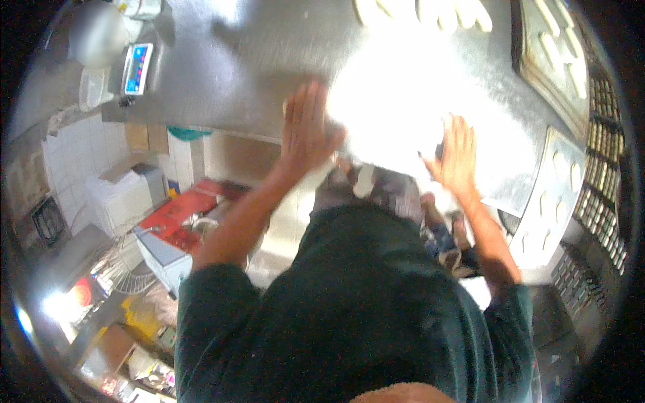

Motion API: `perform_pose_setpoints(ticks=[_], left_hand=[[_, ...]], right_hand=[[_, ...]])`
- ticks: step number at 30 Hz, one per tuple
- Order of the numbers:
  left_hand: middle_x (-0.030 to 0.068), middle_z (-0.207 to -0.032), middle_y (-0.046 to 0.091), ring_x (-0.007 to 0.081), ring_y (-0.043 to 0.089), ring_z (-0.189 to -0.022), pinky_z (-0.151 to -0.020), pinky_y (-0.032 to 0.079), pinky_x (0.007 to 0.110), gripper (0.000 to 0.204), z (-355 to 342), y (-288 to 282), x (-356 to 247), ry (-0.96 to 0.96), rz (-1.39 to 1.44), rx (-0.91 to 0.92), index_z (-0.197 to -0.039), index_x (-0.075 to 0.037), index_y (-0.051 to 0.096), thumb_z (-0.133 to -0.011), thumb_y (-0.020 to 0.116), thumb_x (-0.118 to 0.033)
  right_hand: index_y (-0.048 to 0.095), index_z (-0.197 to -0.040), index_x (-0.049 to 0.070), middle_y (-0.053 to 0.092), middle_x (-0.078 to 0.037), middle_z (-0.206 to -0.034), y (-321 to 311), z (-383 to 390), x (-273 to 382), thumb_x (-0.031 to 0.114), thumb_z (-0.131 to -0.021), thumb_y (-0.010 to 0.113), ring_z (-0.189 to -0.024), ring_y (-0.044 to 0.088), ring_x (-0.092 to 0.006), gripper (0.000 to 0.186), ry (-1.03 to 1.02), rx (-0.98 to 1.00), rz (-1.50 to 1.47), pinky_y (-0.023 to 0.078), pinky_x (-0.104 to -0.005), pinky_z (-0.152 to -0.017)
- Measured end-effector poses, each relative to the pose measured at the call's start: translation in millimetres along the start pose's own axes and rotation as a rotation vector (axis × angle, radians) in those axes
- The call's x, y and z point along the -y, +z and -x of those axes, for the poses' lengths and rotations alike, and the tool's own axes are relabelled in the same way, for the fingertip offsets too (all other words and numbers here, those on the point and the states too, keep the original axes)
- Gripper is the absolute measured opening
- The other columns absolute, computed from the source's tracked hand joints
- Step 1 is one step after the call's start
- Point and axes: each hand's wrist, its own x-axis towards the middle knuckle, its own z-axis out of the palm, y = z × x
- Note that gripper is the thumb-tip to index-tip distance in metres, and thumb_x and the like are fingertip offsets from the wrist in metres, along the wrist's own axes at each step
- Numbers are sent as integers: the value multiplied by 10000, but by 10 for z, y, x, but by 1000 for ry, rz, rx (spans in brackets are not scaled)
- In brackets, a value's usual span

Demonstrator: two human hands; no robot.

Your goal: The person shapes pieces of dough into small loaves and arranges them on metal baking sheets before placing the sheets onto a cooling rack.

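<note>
My left hand (309,127) lies palm down near the front edge of the steel table (248,67), its fingers stretched out and pointing away from me. A small pale spot shows at its fingers' left side; I cannot tell what it is. To the right, my right hand (459,154) also rests flat with fingers extended and the thumb apart. Strong glare washes out the tabletop between and beyond the hands, so anything under the palms is hidden. At the far side lie several pale dough strips (457,13), apart from both hands.
A tray with long dough strips (551,50) sits at far right. Nearer, another tray (535,235) carries small dough pieces. Racks of filled trays (603,158) stand beyond. A digital scale (137,69) is at far left, and a red machine (178,218) stands below the table's left side.
</note>
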Motion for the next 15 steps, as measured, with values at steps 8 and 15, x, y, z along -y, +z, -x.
perform_pose_setpoints(ticks=[8, 15], left_hand=[[302, -1613, 330, 451, 335, -1496, -1215, 216, 653, 861, -1500, 196, 579, -161, -255, -171, -1535, 79, 338, -970, 616, -509], [302, -1579, 357, 434, 402, -1438, -1185, 283, 652, 899, -331, 163, 62, -102, -56, 15, -1519, 69, 348, -925, 690, -513]], right_hand=[[372, -1541, -24, 390, -259, -1595, -332, -1796, -200, 751, -942, 453, -1508, 311, -448, 983, 169, -354, 1, 182, -646, -1225], [394, -1525, -38, 451, -253, -1544, -261, -441, 41, 627, -972, 516, -1434, 382, -493, 874, -107, -39, -90, 227, -641, -1206]])
